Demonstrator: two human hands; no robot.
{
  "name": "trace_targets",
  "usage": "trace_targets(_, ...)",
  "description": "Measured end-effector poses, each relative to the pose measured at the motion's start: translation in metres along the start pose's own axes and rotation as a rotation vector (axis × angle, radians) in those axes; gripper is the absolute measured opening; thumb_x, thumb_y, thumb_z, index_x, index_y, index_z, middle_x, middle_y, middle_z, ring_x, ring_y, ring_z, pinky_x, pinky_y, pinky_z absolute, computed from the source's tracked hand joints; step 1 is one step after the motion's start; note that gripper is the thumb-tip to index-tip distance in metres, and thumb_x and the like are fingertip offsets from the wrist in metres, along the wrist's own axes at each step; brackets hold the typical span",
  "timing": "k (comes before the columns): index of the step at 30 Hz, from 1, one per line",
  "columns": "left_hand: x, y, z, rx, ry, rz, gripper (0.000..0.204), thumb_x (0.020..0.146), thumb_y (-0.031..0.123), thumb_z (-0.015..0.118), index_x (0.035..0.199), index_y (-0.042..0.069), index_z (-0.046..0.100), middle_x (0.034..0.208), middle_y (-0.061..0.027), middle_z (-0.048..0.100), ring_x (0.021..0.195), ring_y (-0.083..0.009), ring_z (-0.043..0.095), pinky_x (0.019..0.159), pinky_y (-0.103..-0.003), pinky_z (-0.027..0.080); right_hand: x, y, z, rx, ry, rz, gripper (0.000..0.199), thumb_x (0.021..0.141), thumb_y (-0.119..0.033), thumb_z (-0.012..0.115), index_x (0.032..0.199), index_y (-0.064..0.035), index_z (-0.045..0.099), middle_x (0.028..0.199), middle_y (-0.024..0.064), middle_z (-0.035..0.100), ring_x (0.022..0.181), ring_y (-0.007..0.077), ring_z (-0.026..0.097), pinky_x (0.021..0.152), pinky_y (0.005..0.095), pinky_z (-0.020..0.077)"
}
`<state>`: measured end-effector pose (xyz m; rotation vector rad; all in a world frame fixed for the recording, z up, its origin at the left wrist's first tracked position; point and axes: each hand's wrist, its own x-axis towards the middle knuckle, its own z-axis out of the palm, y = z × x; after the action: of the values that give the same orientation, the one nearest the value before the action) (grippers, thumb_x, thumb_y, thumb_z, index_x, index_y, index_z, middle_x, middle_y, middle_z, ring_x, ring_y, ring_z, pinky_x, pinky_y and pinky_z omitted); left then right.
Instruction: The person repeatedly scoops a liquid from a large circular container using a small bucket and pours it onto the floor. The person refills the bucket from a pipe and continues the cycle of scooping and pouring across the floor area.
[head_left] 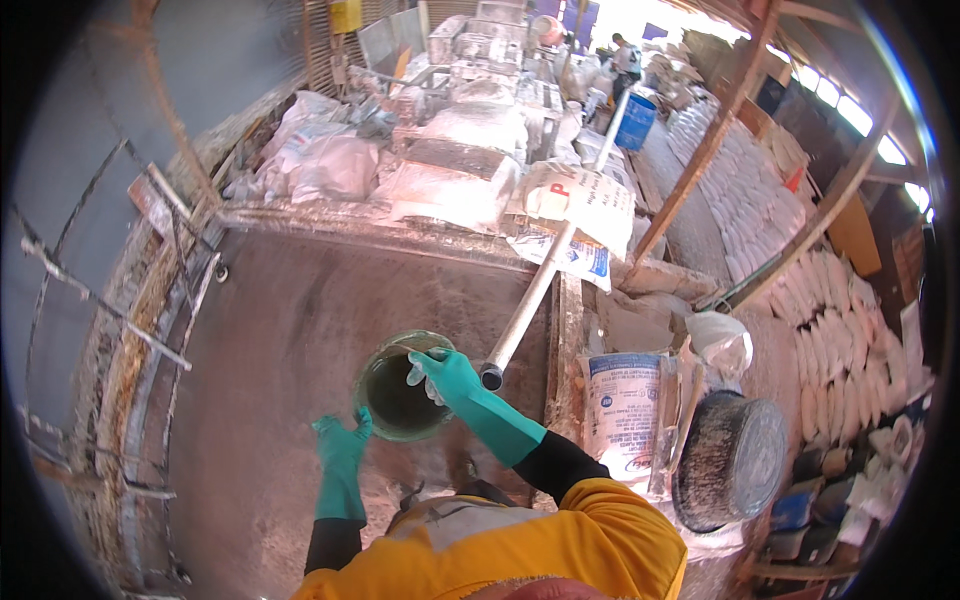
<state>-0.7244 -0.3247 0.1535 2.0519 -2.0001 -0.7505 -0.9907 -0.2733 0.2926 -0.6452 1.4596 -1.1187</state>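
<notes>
A round green tub (424, 435) with dark contents stands on the brown floor in front of me. My right hand (446, 376), in a long green glove, is over the tub's right side. Its fingers are closed, with pale, whitish fingertips, and a thin stick-like piece shows beside them near the far rim. What they grip, I cannot make out. Close to the tub's lower left rim is my left hand (342, 440), gloved the same way, empty and with its fingers apart. Whether it touches the rim, I cannot tell.
A white pipe (535, 305) slopes down, its open end just right of my right hand. Right of me are a printed sack (622, 410) and a black tub (735, 460) on its side. Dusty sacks (455, 185) lie beyond the ledge. A person (626, 62) stands far back.
</notes>
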Motion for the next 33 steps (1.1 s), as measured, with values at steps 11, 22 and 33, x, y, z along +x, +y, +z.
trace_targets(11, -0.108, -0.151, -0.052, -0.393, 0.303, -0.309, 0.124, 0.073, 0.057, 0.080, 0.148, -0.018, 0.017, 0.151, -0.0425, 0.024, 0.147, -0.0484, 0.020, 0.121, -0.044, 0.024, 0.014, 0.045, 0.154, -0.041, -0.370, 0.118, 0.031, 0.092, -0.028, 0.068, 0.109, -0.0032, 0.065, 0.073, 0.0108, 0.068, 0.045, 0.0108, 0.048, 0.037, 0.0242, 0.0344)
trace_targets(22, -0.188, -0.310, 0.094, -0.808, 0.899, -0.439, 0.059, 0.099, 0.031, 0.053, 0.150, 0.009, 0.034, 0.138, -0.0090, 0.049, 0.116, -0.0234, 0.053, 0.104, -0.066, 0.040, -0.003, 0.133, 0.248, -0.272, -0.480, 0.076, 0.029, 0.091, -0.025, 0.069, 0.105, -0.0004, 0.065, 0.068, 0.0126, 0.064, 0.043, 0.0118, 0.046, 0.037, 0.0240, 0.0315)
trace_targets(33, -0.424, -0.358, 0.060, -1.102, 0.936, -1.286, 0.051, 0.094, 0.035, 0.059, 0.128, -0.002, 0.055, 0.123, -0.0175, 0.059, 0.110, -0.0304, 0.058, 0.102, -0.046, 0.047, 0.097, 0.200, 0.269, -0.577, -0.604, 0.097, 0.035, 0.097, -0.032, 0.061, 0.098, 0.0025, 0.062, 0.067, 0.0113, 0.059, 0.048, 0.0163, 0.049, 0.038, 0.0287, 0.0385)
